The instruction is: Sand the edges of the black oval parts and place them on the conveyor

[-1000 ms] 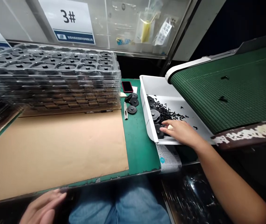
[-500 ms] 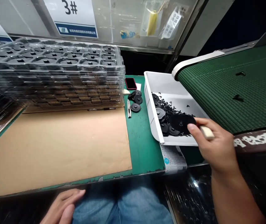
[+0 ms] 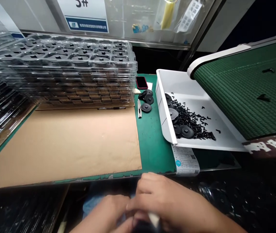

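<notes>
My right hand (image 3: 162, 197) and my left hand (image 3: 109, 210) meet low in front of me, below the table edge. A cream-coloured handle (image 3: 154, 220) pokes out from under my curled right fingers. Between the hands is a dark, blurred piece, seemingly the black disc (image 3: 141, 227), mostly hidden by fingers and the picture's edge. My left fingers close against it. More black discs (image 3: 187, 131) and many small black parts (image 3: 196, 123) lie in the white tray (image 3: 165, 124) ahead to the right.
Stacked clear blister trays (image 3: 79, 77) hold dark discs at the back left, behind a cardboard sheet (image 3: 79, 142). A phone (image 3: 142, 83), several black discs (image 3: 146, 107) and a utility knife (image 3: 139, 108) lie on the green table. A green conveyor belt (image 3: 244, 87) rises at right.
My right hand has left the white tray with a black disc and the cream handle, moving down and left to my left hand. The left hand has moved right. The view has shifted slightly.
</notes>
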{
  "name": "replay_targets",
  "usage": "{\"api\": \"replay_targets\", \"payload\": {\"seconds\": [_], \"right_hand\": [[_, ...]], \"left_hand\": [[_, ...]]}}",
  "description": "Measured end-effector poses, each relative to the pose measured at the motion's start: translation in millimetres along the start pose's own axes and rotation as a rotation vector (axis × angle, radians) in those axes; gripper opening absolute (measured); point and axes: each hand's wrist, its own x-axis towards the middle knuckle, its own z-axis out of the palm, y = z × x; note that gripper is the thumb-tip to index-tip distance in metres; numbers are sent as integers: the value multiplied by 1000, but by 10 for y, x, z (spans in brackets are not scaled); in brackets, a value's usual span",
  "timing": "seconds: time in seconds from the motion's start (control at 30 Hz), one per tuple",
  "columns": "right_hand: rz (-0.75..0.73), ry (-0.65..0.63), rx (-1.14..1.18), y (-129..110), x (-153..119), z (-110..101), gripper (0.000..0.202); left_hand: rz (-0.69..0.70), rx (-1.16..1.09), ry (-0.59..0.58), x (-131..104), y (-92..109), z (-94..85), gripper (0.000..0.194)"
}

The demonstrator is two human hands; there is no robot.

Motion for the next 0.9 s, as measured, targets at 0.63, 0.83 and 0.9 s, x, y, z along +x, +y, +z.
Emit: {"api": "replay_targets", "payload": {"seconds": [0.63, 0.83, 0.9], "right_hand": [[276, 585, 653, 128, 92, 350, 31], [320, 813, 581, 82, -27, 475, 41], [230, 809, 461, 38, -7, 499, 22]], "left_hand": [[-146, -466, 269, -219, -297, 290, 40], [-265, -441, 535, -298, -269, 361, 50], [-261, -410, 566, -305, -249, 367, 48]]}}
